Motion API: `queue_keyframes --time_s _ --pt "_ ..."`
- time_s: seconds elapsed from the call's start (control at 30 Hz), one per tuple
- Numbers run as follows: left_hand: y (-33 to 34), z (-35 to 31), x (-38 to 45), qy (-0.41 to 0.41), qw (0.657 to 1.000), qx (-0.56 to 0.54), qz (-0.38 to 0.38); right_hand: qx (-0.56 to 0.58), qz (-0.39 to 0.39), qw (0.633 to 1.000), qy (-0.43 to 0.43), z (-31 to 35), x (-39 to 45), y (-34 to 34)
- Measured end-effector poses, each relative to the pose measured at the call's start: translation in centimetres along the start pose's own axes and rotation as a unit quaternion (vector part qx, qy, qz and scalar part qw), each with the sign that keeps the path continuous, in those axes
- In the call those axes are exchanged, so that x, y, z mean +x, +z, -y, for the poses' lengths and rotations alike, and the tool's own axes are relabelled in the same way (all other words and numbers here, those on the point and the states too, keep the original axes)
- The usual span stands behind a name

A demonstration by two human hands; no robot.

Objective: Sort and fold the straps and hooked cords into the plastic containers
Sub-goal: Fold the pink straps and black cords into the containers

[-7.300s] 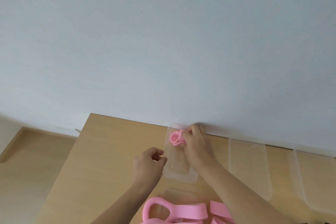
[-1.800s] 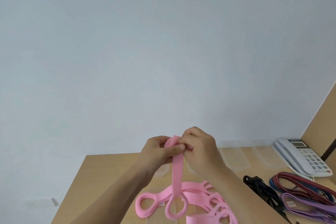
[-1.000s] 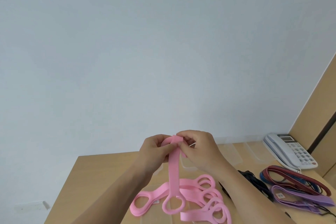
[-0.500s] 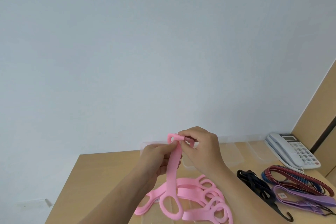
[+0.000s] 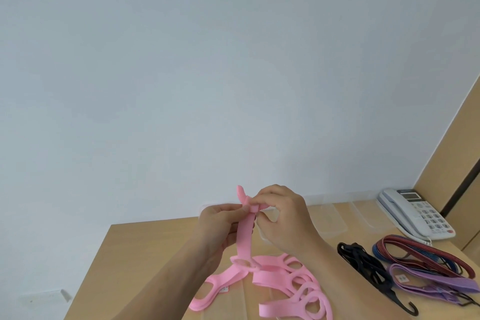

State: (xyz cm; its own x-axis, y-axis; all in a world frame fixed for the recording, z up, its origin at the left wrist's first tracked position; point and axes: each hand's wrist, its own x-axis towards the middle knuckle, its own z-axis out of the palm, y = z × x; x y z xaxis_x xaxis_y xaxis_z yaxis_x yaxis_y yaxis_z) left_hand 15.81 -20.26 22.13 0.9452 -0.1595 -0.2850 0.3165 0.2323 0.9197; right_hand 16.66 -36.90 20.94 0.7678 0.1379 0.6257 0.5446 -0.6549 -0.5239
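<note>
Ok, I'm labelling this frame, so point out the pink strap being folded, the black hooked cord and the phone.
pink strap [image 5: 245, 235]: head view, on the hanging length below both hands.
black hooked cord [image 5: 368, 266]: head view, on the bundled middle.
phone [image 5: 426, 218]: head view, on the keypad.

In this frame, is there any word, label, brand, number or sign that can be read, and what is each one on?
None can be read.
Telephone: keypad markings and a dark display, too small and blurred to read.
Purple strap: a white tag with dark marks, too blurred to read.
Pink straps: a small white label under the left forearm, unreadable.
</note>
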Motion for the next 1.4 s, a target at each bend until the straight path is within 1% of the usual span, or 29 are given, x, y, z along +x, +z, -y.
queue_keyframes --time_s 0.07,0.13,0.2,0.3,0.37,0.43,0.57,0.8,0.9,1.17,1.27,1.4 --pt "-0.1 0.2 0.2 0.001 1.0 0.003 0.001 0.018 0.001 1.0 -0.002 0.2 0.1 -0.2" --pt "-0.2 0.4 0.3 0.006 1.0 0.011 0.001 0.034 -0.006 0.999 0.016 0.4 0.3 -0.4" --pt "-0.2 0.3 0.3 0.014 1.0 0.018 -0.003 0.054 0.002 0.996 0.07 0.6 0.5 -0.8" --pt "-0.2 0.0 0.1 0.032 0.999 0.024 0.0 0.126 0.048 0.975 0.175 1.0 1.0 -1.3" --pt "-0.1 -0.1 0.1 0.043 0.999 0.026 0.004 0.152 0.068 0.963 0.212 1.1 1.3 -1.5" --pt "-0.1 -0.2 0.0 0.047 0.999 0.027 0.004 0.174 0.08 0.956 0.224 1.1 1.5 -1.6" --pt "0.0 0.0 0.0 0.037 0.999 0.036 -0.005 0.16 0.077 0.963 0.204 1.3 1.6 -1.6" --pt "0.2 0.1 0.1 0.018 0.998 0.042 -0.046 0.122 0.009 0.977 0.173 1.5 1.1 -0.9" --pt "0.3 0.0 -0.1 0.018 0.998 0.042 -0.037 0.092 -0.004 0.986 0.14 1.5 0.9 -0.7" --pt "0.4 -0.7 -0.6 0.038 0.999 0.008 0.032 0.048 -0.061 0.996 0.04 1.0 0.4 0.3" --pt "0.3 -0.7 -0.4 0.05 0.998 0.002 0.033 0.029 -0.068 0.997 0.008 1.0 0.1 0.8" --pt "-0.1 -0.6 -0.1 0.067 0.997 -0.006 0.035 0.019 -0.064 0.998 -0.005 1.0 0.0 0.9"
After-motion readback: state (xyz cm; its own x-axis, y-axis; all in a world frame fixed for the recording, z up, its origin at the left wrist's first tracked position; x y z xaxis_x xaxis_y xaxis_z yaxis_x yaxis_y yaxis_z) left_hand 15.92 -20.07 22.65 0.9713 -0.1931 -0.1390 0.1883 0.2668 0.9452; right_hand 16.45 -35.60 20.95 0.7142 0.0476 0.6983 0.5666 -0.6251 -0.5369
